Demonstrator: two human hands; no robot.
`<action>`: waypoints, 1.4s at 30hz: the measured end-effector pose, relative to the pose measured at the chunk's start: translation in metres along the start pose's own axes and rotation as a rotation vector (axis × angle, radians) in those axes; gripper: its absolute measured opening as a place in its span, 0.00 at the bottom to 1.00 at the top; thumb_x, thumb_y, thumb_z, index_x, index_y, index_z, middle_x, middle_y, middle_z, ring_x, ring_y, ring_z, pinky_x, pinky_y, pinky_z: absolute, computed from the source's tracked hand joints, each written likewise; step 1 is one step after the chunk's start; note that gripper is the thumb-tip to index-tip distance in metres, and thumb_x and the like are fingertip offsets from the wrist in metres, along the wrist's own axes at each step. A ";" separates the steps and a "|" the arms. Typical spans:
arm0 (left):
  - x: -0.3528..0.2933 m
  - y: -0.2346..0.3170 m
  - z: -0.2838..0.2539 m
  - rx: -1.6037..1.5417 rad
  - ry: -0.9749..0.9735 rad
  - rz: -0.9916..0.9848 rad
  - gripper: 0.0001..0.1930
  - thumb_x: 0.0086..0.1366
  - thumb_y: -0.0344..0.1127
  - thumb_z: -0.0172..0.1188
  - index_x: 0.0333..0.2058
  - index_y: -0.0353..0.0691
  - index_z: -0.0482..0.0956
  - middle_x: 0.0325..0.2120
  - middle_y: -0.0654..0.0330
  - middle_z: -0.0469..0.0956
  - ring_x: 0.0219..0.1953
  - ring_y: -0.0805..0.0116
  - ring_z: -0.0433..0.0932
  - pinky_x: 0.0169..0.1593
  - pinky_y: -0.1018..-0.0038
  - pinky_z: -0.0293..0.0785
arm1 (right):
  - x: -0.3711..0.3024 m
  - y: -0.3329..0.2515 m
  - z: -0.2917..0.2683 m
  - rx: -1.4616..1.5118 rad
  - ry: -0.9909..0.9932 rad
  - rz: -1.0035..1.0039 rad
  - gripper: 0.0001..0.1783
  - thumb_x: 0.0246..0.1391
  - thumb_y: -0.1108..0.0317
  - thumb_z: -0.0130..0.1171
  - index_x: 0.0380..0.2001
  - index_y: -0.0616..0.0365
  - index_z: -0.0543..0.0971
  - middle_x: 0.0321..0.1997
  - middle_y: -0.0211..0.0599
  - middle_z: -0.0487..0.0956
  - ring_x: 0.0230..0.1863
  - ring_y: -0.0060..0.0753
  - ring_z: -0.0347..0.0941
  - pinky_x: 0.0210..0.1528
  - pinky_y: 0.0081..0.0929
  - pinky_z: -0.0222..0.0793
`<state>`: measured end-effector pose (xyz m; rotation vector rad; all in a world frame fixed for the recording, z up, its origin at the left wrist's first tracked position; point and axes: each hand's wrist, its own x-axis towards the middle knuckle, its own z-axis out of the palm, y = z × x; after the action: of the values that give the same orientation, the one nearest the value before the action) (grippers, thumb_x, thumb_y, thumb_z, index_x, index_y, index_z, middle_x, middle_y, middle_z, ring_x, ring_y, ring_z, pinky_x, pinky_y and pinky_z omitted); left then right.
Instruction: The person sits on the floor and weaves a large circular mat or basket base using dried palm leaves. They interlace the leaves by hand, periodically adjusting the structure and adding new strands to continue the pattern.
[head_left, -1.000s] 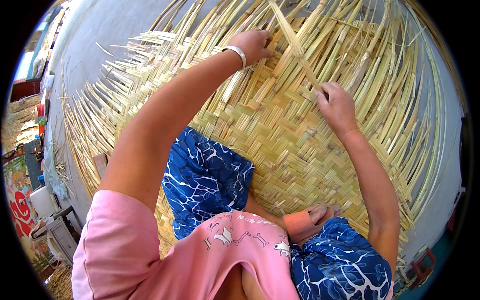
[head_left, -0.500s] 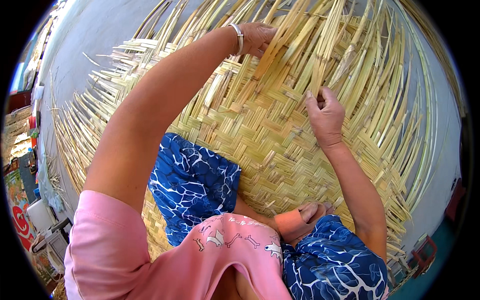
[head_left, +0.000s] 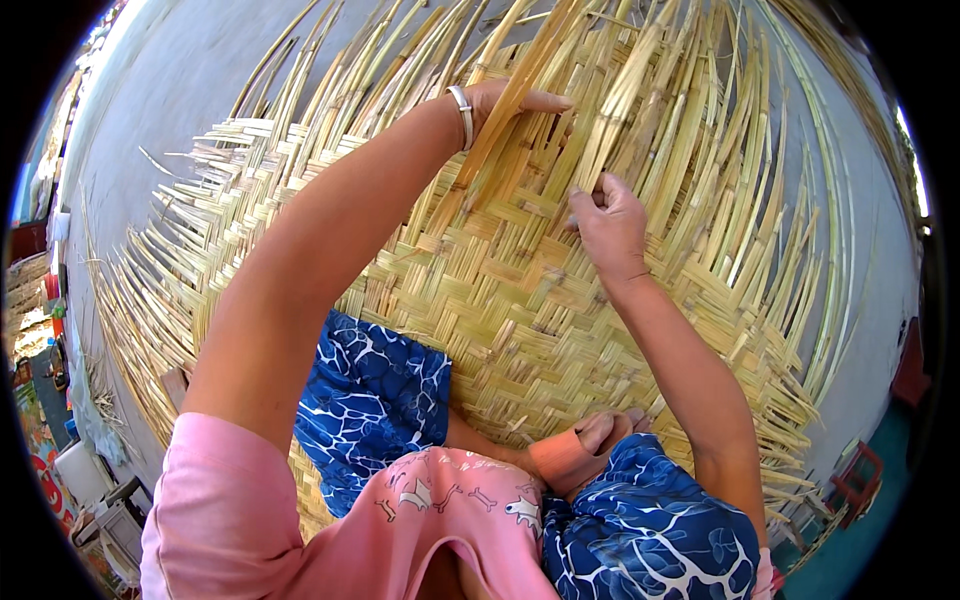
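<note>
A large mat (head_left: 520,290) of flat, pale yellow-green split reed strips lies beneath me, woven in a slanting pattern. My left hand (head_left: 508,102), a pale band at its wrist, is at the far part of the weave. Brownish raised strips (head_left: 500,120) cross this hand and are held up in its crook; its fingers reach rightward past them, partly hidden. Nearer and to the right, my right hand (head_left: 610,228) pinches the lower end of a pale bundle of strips (head_left: 622,105) between thumb and fingers. Unwoven strip ends fan out beyond both hands.
My sandalled foot (head_left: 575,455) rests on the mat's near part. Loose long reeds (head_left: 835,200) lie along the right side on the grey floor (head_left: 190,80). A dark red chair-like frame (head_left: 858,480) stands at the lower right, with household clutter along the left edge.
My left hand has shifted slightly left and nearer, its fingers now showing past the raised strips. My right hand has moved left with its pinched strips. The view has shifted slightly.
</note>
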<state>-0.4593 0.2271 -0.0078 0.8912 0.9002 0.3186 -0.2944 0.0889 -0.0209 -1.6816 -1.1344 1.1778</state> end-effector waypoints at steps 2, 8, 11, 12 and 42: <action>-0.008 0.004 0.010 -0.069 -0.023 0.031 0.21 0.57 0.47 0.64 0.41 0.36 0.78 0.36 0.57 0.81 0.34 0.71 0.81 0.37 0.71 0.81 | 0.003 0.000 0.000 -0.068 -0.017 0.027 0.08 0.52 0.69 0.56 0.27 0.64 0.73 0.20 0.35 0.76 0.19 0.21 0.72 0.23 0.23 0.68; -0.018 0.012 0.015 -0.014 -0.025 0.057 0.24 0.53 0.56 0.65 0.38 0.41 0.79 0.32 0.61 0.80 0.31 0.73 0.79 0.34 0.74 0.79 | 0.011 0.004 0.005 -0.431 -0.036 -0.176 0.09 0.49 0.68 0.53 0.31 0.62 0.74 0.27 0.48 0.78 0.29 0.46 0.75 0.34 0.35 0.71; -0.022 0.013 0.023 -0.020 -0.028 0.054 0.24 0.54 0.56 0.64 0.38 0.40 0.79 0.33 0.60 0.80 0.31 0.72 0.79 0.37 0.72 0.79 | 0.009 -0.003 0.005 -0.683 -0.101 -0.361 0.10 0.48 0.67 0.53 0.33 0.62 0.75 0.32 0.51 0.78 0.35 0.52 0.74 0.40 0.39 0.70; -0.023 0.013 0.024 -0.017 -0.035 0.041 0.24 0.55 0.56 0.64 0.39 0.40 0.78 0.35 0.59 0.80 0.33 0.72 0.79 0.38 0.72 0.79 | 0.014 0.000 0.003 -0.698 -0.142 -0.369 0.11 0.49 0.67 0.53 0.33 0.62 0.75 0.33 0.52 0.78 0.36 0.51 0.74 0.41 0.40 0.70; -0.071 -0.071 -0.013 -0.771 0.368 0.399 0.11 0.63 0.36 0.58 0.41 0.39 0.73 0.33 0.60 0.77 0.39 0.66 0.76 0.46 0.67 0.75 | 0.022 0.020 -0.006 -0.668 -0.130 -0.559 0.12 0.51 0.72 0.54 0.40 0.63 0.74 0.41 0.43 0.74 0.37 0.43 0.75 0.40 0.36 0.72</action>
<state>-0.5203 0.1493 -0.0291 0.2803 0.8261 1.1192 -0.2801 0.1031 -0.0435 -1.5738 -2.0755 0.5801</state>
